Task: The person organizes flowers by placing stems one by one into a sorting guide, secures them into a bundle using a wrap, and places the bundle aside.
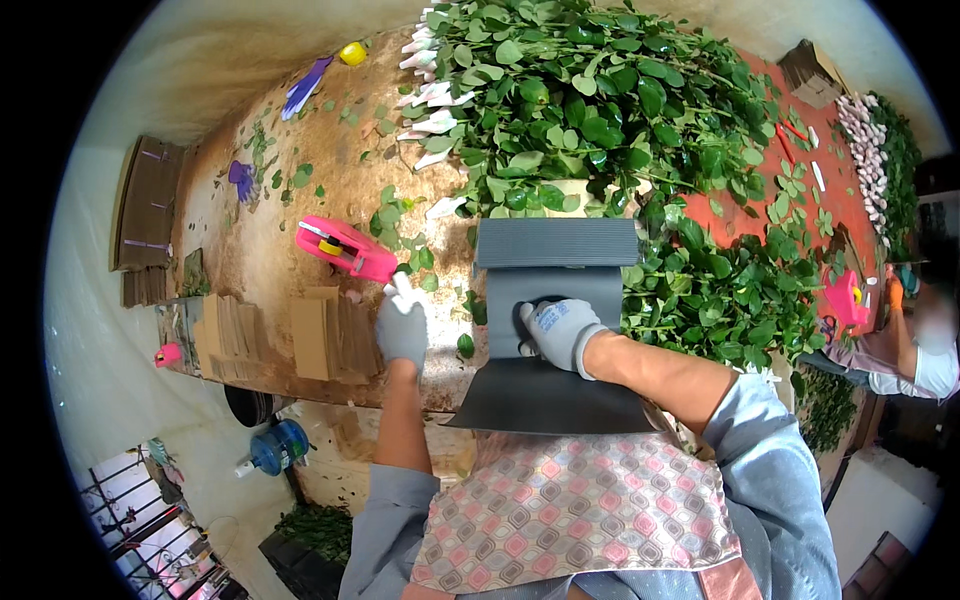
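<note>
My left hand [403, 326], in a pale grey work glove, is beside the near end of a pink tape dispenser [349, 249]. Bright light washes out the white shapes at its fingertips, so its hold is unclear. My right hand [564, 331], gloved alike with blue print on its back, lies over a dark grey flexible sheet [555, 289] in front of me. Its fingers are bent and partly hidden. A ribbed grey panel [557, 241] crosses the sheet's far end, and the sheet's near flap spreads at my apron. Beyond lie leafy green stems [600, 112] with white-sleeved flower heads [437, 121].
Cardboard pieces [315, 334] stand left, with bundled cardboard [150, 199] farther left. Purple gloves [306, 90] and a yellow tape roll [352, 53] lie at the back. Red-handled shears [785, 142] and another pink dispenser [846, 298] are right, near a co-worker [911, 349].
</note>
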{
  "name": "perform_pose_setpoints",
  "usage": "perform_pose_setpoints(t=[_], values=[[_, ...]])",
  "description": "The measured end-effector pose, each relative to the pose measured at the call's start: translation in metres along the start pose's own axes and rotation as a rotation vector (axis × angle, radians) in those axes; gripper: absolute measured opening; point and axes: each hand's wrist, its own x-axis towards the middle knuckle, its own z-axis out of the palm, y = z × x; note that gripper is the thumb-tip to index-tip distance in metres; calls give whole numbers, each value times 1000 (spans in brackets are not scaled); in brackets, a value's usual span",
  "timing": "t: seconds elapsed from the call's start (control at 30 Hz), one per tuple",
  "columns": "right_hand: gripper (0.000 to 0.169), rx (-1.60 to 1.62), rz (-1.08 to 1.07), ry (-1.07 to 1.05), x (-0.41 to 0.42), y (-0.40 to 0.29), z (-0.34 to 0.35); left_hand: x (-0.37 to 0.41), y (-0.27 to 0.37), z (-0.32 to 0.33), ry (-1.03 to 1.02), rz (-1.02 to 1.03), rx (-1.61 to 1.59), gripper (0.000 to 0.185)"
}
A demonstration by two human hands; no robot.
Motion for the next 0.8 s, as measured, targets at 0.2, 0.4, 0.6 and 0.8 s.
perform_pose_setpoints(t=[0.2,0.4,0.6,0.8], values=[[30,-30,-20,29,2,3,8,43,-33,-6,-81,-122,177,36],[32,-68,-38,39,0,-1,7,37,-18,9,59,75,283,35],[30,2,11,-6,0,5,6,-31,-13,-77,-333,399,74,30],[36,-58,-53,70,-2,3,9,-116,-122,-125,-767,225,866,52]])
